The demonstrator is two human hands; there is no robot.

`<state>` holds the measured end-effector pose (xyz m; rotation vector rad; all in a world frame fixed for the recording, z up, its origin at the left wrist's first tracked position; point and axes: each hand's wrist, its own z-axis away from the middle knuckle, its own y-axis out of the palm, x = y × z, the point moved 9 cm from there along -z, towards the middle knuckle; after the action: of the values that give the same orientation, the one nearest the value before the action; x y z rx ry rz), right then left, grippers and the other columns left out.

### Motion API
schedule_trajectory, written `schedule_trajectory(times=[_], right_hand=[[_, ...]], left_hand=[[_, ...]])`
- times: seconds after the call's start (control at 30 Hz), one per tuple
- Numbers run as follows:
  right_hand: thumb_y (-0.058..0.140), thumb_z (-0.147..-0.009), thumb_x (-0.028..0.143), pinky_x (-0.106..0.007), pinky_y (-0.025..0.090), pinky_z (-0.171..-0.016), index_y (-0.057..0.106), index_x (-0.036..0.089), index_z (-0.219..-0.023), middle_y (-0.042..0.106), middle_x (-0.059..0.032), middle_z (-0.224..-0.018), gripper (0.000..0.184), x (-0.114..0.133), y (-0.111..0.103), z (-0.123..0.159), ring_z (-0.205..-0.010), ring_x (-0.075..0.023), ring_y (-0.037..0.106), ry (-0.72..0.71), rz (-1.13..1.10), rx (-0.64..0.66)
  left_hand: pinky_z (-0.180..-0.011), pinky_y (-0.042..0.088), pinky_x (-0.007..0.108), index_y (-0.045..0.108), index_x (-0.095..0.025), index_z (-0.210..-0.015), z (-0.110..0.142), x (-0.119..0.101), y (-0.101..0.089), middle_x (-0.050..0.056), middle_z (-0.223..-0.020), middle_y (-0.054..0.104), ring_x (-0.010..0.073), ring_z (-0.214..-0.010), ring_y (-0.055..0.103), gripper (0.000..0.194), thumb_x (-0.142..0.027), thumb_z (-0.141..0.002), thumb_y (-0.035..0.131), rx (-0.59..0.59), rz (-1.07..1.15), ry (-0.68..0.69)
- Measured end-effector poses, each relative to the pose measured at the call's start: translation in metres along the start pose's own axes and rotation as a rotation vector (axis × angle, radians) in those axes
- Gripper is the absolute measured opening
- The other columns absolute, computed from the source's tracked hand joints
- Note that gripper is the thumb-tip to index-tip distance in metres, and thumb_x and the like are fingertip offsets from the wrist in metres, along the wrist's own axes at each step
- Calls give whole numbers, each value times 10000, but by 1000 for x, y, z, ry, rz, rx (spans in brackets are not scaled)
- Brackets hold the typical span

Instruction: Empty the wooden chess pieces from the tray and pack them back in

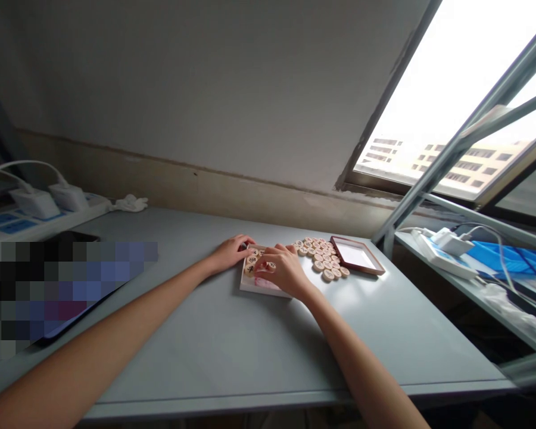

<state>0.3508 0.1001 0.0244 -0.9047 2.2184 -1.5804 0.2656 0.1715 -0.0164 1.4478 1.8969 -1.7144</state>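
Round pieces (pixel 318 266) marked with characters lie in a loose group right of centre in the frame, on the grey table (pixel 205 351), while boxed pieces (pixel 252 260) sit near the centre inside a shallow white box (pixel 264 291). The left hand (pixel 228 253) has its fingers partly bent at the box's upper-left corner; whether they grip the wall or merely touch it I cannot tell. The right hand (pixel 288 268) arches over the box with thumb and fingers curved and a modest gap between them; a piece shows near the fingertips, but the hand covers too much to say if it is held. A likely trouble is the right hand catching a neighbouring piece and tipping it out of its row, since the pieces lie close together. Should the left hand press unevenly, the box could slide on the smooth tabletop. Loose pieces are crowded near the framed panel (pixel 356 255) at the right, so a careless sweep of the right wrist might scatter them or nudge that panel.
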Motion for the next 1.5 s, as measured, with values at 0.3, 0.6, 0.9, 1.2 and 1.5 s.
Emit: schedule_trajectory(times=[0.3, 0.6, 0.9, 1.2, 1.5], right_hand=[[661, -728, 227, -276, 277, -669, 627, 213, -800, 612, 6, -754, 81, -95, -64, 44, -756, -177, 544, 523, 221, 122], [733, -608, 197, -249, 331, -592, 637, 214, -791, 617, -14, -760, 207, -133, -55, 85, -739, -207, 565, 744, 277, 434], [666, -739, 255, -200, 358, -578, 593, 190, -880, 577, 9, -769, 171, -52, -31, 28, -685, -123, 531, 179, -231, 177], [711, -718, 267, -266, 294, -744, 527, 205, -1067, 593, -42, -987, 399, 3, -10, 11, -900, -186, 535, -43, 23, 92], [678, -761, 212, -251, 254, -692, 625, 200, -730, 614, 15, -790, 63, 6, -10, 8, -758, -142, 539, -80, -5, 81]], left_hand=[[-839, 408, 317, 564, -166, -962, 4, -2, -2, 79, -1025, 548, 208, -932, 540, 316, -358, -761, 412, -3, -67, -10], [-832, 410, 324, 572, -160, -938, 2, -5, -2, 79, -1000, 555, 215, -921, 541, 317, -359, -748, 414, -4, -58, -7], [-849, 402, 307, 560, -164, -950, 2, -3, 0, 76, -1026, 546, 202, -948, 528, 293, -342, -767, 415, 14, -89, 17], [-860, 401, 301, 567, -180, -947, 2, -2, -1, 57, -1001, 542, 195, -947, 524, 269, -325, -760, 440, -9, -91, 24], [-841, 410, 295, 561, -177, -991, 4, -2, -1, 65, -1036, 477, 178, -888, 528, 301, -334, -765, 441, 3, -117, -23]])
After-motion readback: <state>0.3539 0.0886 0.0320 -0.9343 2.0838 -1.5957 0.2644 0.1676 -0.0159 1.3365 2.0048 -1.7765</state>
